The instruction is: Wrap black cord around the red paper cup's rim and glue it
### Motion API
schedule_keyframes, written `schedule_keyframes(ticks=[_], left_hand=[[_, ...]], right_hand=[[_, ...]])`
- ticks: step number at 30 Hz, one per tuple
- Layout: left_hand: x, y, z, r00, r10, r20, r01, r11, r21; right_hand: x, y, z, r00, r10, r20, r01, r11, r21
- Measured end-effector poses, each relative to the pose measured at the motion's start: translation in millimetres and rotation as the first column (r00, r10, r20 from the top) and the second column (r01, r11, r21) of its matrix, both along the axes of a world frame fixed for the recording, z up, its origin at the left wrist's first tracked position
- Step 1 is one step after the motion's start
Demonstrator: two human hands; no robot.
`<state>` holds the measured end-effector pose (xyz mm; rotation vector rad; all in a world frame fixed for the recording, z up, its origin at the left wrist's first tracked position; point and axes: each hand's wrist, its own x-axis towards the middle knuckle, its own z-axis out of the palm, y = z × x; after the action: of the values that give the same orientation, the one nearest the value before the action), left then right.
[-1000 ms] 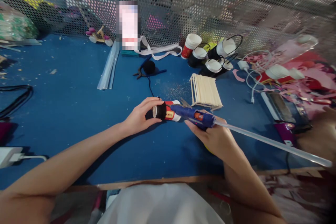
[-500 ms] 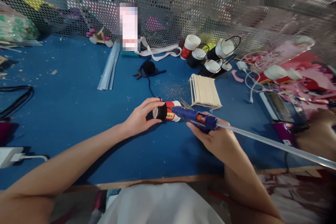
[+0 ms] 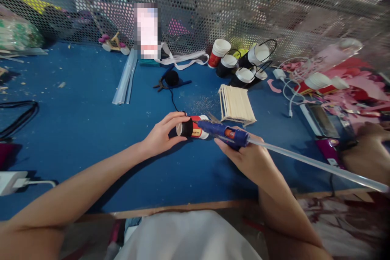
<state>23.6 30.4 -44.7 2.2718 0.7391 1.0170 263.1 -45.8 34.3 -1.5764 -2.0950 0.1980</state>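
Observation:
A red and white paper cup (image 3: 199,126), partly wrapped in black cord, lies on its side on the blue table (image 3: 137,189). My left hand (image 3: 164,135) grips its wrapped end between thumb and fingers. My right hand (image 3: 251,156) is closed round a blue glue gun (image 3: 225,132), whose tip is at the cup beside the black wrapping. A long clear glue stick (image 3: 310,163) sticks out of the gun's back. Black cord runs from the cup to a black ball of cord (image 3: 172,78).
Pliers (image 3: 160,85) lie by the ball. A stick bundle (image 3: 237,103) and black-wrapped cups (image 3: 227,65) stand behind the right hand. Glue sticks (image 3: 124,79) lie back left. Another person's hand (image 3: 367,150) is at the right, near a phone (image 3: 323,120).
Both hands, the cup and the glue gun keep nearly the same positions relative to one another. The whole view has shifted slightly.

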Motion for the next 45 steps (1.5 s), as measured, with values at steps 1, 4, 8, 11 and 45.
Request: schedule_keyframes(ticks=[1, 4, 8, 11, 45], left_hand=[[0, 0, 0.4, 1.000, -0.001, -0.007, 0.001, 1.000, 0.002], [0, -1, 1.3, 1.000, 0.004, -0.018, -0.004, 1.000, 0.019], [0, 0, 2.1, 1.000, 0.013, -0.014, -0.013, 0.999, 0.041], [0, -1, 3.2, 0.999, 0.014, -0.036, -0.012, 0.998, 0.066], [7, 16, -2.8, 0.990, 0.061, 0.126, -0.010, 0.927, -0.375]], right_hand=[[0, 0, 0.0, 1.000, -0.005, 0.004, 0.005, 1.000, -0.003], [-1, -1, 0.2, 1.000, 0.004, 0.006, -0.004, 1.000, 0.016], [-1, -2, 0.5, 1.000, 0.025, 0.018, -0.026, 0.998, 0.050], [-1, -1, 0.0, 1.000, 0.007, 0.022, -0.008, 0.999, 0.047], [-13, 9, -3.7, 0.994, -0.106, -0.021, 0.106, 0.994, -0.006]])
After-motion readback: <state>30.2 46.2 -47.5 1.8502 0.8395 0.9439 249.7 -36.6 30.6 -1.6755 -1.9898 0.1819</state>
